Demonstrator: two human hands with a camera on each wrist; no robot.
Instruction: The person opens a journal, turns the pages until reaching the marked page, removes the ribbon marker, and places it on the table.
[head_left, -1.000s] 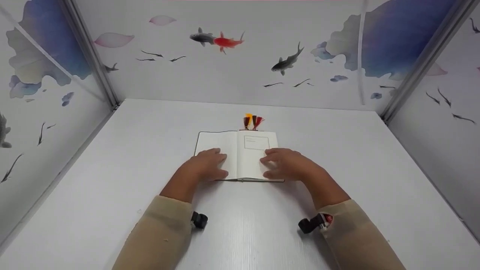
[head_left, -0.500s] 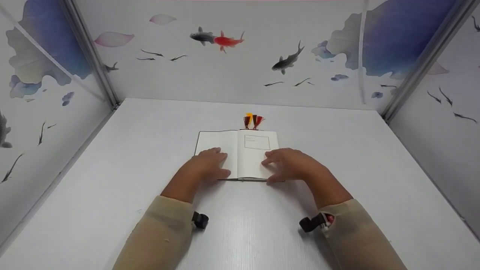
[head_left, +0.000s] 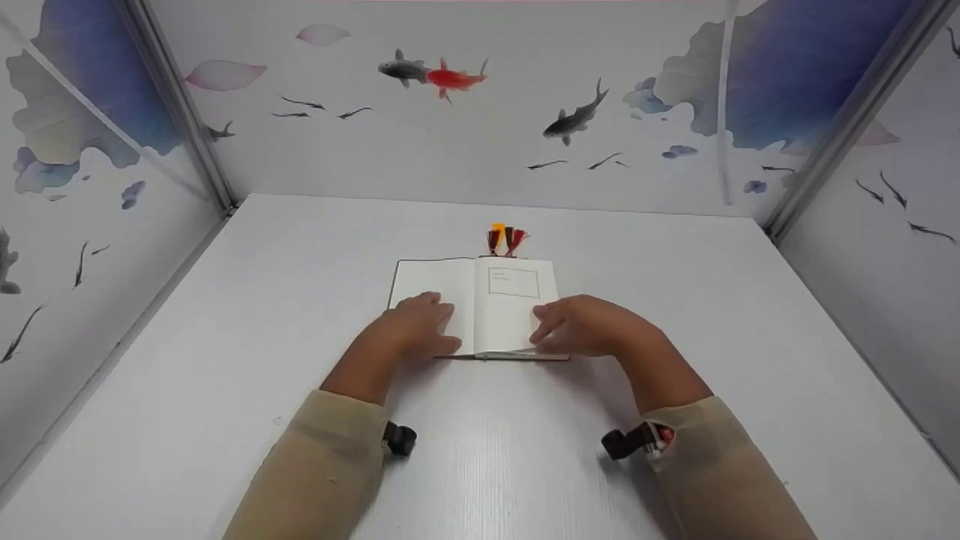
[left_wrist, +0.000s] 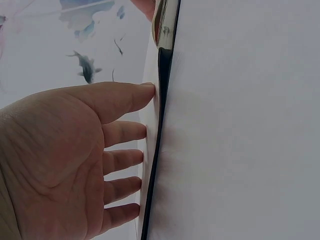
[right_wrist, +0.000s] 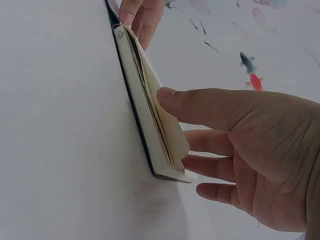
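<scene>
An open notebook [head_left: 499, 319] with blank left page and a printed box on the right page lies on the white table. My left hand [head_left: 416, 330] rests on the left page, fingers spread and fairly straight, fingertips and thumb on the paper in the left wrist view. At the lower right corner, my right hand [head_left: 592, 326] pinches a page [right_wrist: 170, 125]: the thumb is at its underside and the fingers lie over its outer edge. That page is bowed up off the thick page block [right_wrist: 142, 110]. Dark covers [left_wrist: 159, 115] show along the lower edge.
Tassels [head_left: 508, 240] in red, yellow and dark brown stick out past the notebook's top edge. The white table [head_left: 480, 450] is enclosed by walls [head_left: 480, 142] painted with fish. A small black camera mount [head_left: 628, 442] sits at each sleeve cuff.
My right thumb has slid from the top of the right page to its bottom edge and then under it. The page's lower corner has lifted. My left hand has stayed in place.
</scene>
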